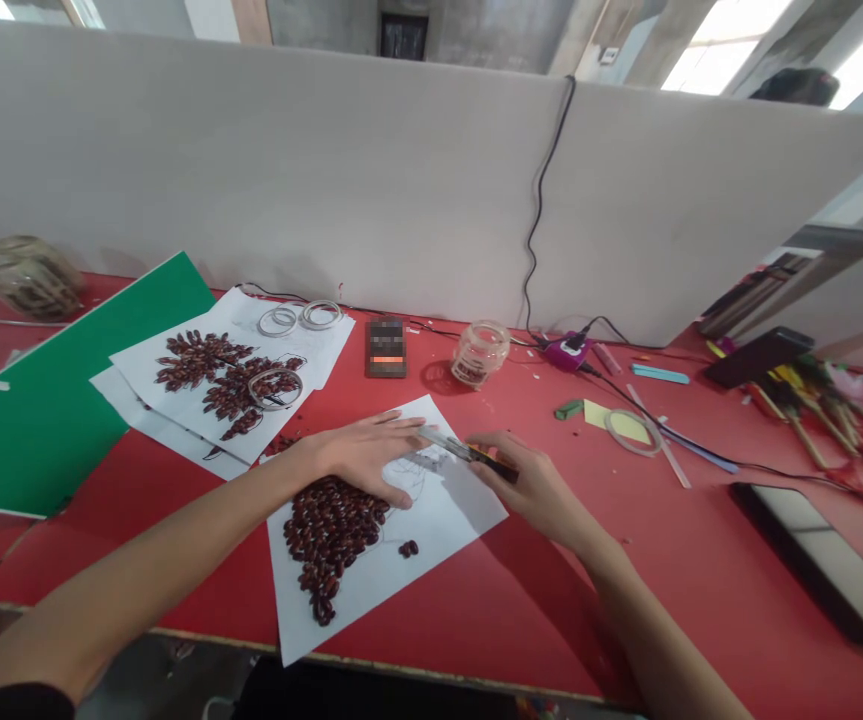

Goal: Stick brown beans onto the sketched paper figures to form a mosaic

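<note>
My left hand (367,455) lies palm down over a white sheet of paper (438,560), fingers stretched out. Dark reddish-brown seeds (333,530) cover part of a pencil drawing on this sheet, some of them hidden under the hand; a few loose seeds (408,548) lie apart to the right. My right hand (525,480) is closed around the dark handle of a utility knife (461,447). Its long greyish blade points left, with the tip close to my left fingertips. Whether tip and fingers touch, I cannot tell.
Beyond the paper stand a glass jar (480,355) and a phone (386,348). More seed-covered sheets (176,400) and a green board (63,400) lie left. Tape rings (633,432), a purple power adapter (566,350) with cables and a large phone (821,560) are right. A white partition (401,190) closes the back.
</note>
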Demonstrator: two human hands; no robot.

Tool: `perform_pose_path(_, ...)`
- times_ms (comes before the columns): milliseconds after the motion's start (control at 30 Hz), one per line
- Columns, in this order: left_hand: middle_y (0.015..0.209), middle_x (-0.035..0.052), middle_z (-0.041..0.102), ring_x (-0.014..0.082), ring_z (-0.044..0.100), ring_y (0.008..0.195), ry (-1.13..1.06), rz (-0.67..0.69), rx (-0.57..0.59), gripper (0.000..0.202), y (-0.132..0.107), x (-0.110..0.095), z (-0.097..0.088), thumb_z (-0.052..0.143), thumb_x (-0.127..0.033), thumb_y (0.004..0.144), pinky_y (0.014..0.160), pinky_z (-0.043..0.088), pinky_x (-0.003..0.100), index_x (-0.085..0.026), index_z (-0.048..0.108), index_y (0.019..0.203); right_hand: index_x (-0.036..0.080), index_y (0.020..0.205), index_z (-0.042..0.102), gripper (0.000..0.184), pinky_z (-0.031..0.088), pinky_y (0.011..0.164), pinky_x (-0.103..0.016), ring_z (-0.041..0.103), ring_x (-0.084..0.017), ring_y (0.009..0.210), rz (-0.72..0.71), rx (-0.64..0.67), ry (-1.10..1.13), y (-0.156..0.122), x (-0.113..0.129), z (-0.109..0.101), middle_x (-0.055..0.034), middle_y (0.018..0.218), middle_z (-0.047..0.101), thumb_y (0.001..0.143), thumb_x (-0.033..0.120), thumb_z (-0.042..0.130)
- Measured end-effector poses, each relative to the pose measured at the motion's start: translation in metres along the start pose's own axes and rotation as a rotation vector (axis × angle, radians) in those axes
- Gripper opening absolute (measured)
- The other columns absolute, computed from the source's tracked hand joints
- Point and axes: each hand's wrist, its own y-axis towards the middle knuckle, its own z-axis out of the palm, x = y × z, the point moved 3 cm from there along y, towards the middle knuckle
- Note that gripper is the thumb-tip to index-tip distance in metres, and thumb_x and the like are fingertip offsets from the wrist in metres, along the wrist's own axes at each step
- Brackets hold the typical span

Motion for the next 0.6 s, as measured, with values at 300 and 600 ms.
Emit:
perform_pose_path(300, 0.175, -0.0003, 0.008, 0.0255, 0.008, 0.162, -0.039, -0.168, -0.043, 0.084, -0.013, -0.003, 0.011, 0.053, -0.058, 0.099, 0.132, 0.005, 0.045, -0.031, 0.013, 0.168, 0.028, 0.118, 0.07, 0.025, 0.056, 0.074, -0.032, 0.071, -0.02, 0.089, -0.059, 0.055, -0.169, -0.018, -0.006, 0.011, -0.0051, 0.109, 0.074, 0.106, 0.033, 0.049)
perform_pose_path(600, 0.175, -0.0028, 0.013, 0.0204, 0.012, 0.162, -0.043, -0.204, -0.093, 0.076, -0.011, -0.005, 0.011, 0.051, -0.036, 0.096, 0.132, 0.006, 0.041, -0.031, 0.022, 0.166, 0.028, 0.125, 0.07, 0.033, 0.053, 0.074, -0.036, 0.069, -0.02, 0.083, -0.187, 0.095, -0.336, -0.016, -0.002, 0.014, -0.0064, 0.102, 0.073, 0.11, 0.03, 0.041)
